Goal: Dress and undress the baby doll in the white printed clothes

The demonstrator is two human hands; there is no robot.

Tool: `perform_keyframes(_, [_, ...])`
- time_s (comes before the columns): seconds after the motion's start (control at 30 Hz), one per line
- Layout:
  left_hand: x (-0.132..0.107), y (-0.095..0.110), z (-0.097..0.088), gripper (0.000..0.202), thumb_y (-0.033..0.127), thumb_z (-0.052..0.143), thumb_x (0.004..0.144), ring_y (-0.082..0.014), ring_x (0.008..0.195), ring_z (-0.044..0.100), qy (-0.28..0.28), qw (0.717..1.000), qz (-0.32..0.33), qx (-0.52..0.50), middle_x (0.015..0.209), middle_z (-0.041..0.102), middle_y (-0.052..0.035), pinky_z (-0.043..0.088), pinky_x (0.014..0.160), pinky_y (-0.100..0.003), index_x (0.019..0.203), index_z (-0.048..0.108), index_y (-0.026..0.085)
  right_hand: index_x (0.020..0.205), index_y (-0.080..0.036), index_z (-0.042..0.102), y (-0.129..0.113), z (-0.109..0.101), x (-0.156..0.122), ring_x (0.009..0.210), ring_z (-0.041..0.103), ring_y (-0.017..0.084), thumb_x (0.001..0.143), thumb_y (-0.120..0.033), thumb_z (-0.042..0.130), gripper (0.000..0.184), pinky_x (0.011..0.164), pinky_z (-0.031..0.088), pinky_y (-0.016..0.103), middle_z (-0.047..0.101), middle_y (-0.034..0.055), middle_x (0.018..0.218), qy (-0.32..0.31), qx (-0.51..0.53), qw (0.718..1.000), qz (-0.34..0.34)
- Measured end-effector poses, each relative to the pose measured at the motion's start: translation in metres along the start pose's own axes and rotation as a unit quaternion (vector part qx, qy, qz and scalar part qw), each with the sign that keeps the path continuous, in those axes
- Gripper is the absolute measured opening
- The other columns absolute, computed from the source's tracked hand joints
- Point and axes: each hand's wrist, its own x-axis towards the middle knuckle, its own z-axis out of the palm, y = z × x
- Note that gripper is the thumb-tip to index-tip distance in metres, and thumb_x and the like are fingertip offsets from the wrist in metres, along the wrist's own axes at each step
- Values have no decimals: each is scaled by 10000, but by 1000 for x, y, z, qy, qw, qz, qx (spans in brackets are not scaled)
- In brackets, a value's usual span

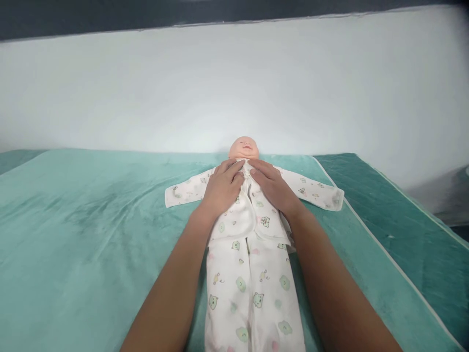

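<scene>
The doll (244,147) lies face-up on the blanket (91,220). The left hand (225,185) and right hand (273,185) rest part-open on its shirt (234,225), any pinch impossible to tell; light, even pressure should keep the front edges straight.

Open blanket (91,244) spreads wide to the left of the doll (238,227), with a narrower stretch to its right. Its sleeves (186,190) jut low across both sides. The wall (234,88) bars the way beyond its head. The left hand (224,185) and right hand (274,183) cover the chest, a slim gap between them widening toward the wrists.
</scene>
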Motion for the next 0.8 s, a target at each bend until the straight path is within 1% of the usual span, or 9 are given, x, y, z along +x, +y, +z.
perform_keyframes(0.13, [-6, 9, -8, 368, 298, 413, 941, -213, 1316, 461, 20, 998, 10, -53, 1389, 534, -56, 377, 1107, -356, 1242, 611, 224, 1189, -286, 661, -9, -12, -7, 1211, 538, 235, 867, -431, 530, 377, 1035, 393, 418, 604, 29, 1329, 24, 64, 997, 46])
perform_keyframes(0.23, [-11, 21, -18, 300, 283, 461, 915, -207, 1215, 534, 18, 996, 4, -85, 1269, 614, -44, 453, 1010, -330, 1137, 656, 228, 991, -248, 696, -23, -29, -14, 950, 618, 219, 848, -444, 549, 284, 818, 467, 366, 697, 35, 1062, 56, 43, 995, 69])
perform_keyframes(0.3, [-13, 28, -24, 248, 280, 482, 900, -208, 1133, 572, 16, 997, -7, -78, 1157, 663, -29, 463, 973, -341, 1042, 682, 240, 826, -222, 664, -34, -40, -20, 754, 586, 184, 850, -455, 544, 264, 657, 434, 316, 681, 24, 850, 43, 1, 997, 69])
perform_keyframes(0.37, [-14, 33, -31, 203, 279, 504, 882, -198, 1010, 608, 15, 997, -26, -73, 1040, 690, -16, 476, 904, -335, 956, 689, 242, 693, -215, 587, -45, -48, -26, 606, 498, 146, 856, -474, 534, 310, 546, 350, 289, 613, 5, 693, -11, -52, 997, 64])
perform_keyframes(0.43, [-16, 34, -38, 167, 295, 526, 863, -172, 836, 614, -5, 995, -59, -82, 916, 692, -6, 481, 755, -302, 886, 679, 232, 626, -218, 503, -55, -47, -32, 538, 425, 128, 855, -472, 536, 344, 503, 282, 286, 548, -9, 613, -68, -111, 989, 63])
perform_keyframes(0.53, [-19, 34, -48, 161, 338, 558, 839, -140, 685, 566, -80, 987, -99, -96, 792, 661, 5, 419, 599, -265, 821, 661, 217, 639, -225, 436, -68, -35, -41, 531, 409, 133, 827, -368, 561, 267, 498, 256, 291, 526, -4, 625, -85, -214, 971, 60])
perform_keyframes(0.63, [-23, 33, -56, 162, 358, 584, 822, -137, 718, 570, -145, 978, -98, -113, 810, 653, 5, 417, 612, -258, 818, 660, 215, 733, -225, 442, -77, -20, -49, 591, 463, 158, 767, -231, 577, 139, 513, 272, 293, 563, 32, 763, -85, -305, 948, 40])
perform_keyframes(0.7, [-23, 34, -57, 166, 366, 590, 818, -132, 720, 562, -166, 974, -88, -126, 809, 639, 6, 417, 615, -255, 801, 648, 212, 777, -221, 435, -81, -14, -52, 622, 484, 174, 750, -190, 572, 143, 515, 273, 295, 560, 56, 815, -96, -345, 933, 32])
perform_keyframes(0.8, [-23, 34, -55, 170, 362, 593, 814, -123, 699, 544, -175, 973, -70, -134, 788, 625, 11, 413, 608, -249, 758, 627, 205, 775, -225, 403, -82, -12, -53, 607, 478, 175, 771, -185, 545, 147, 513, 262, 296, 543, 57, 793, -104, -365, 924, 35])
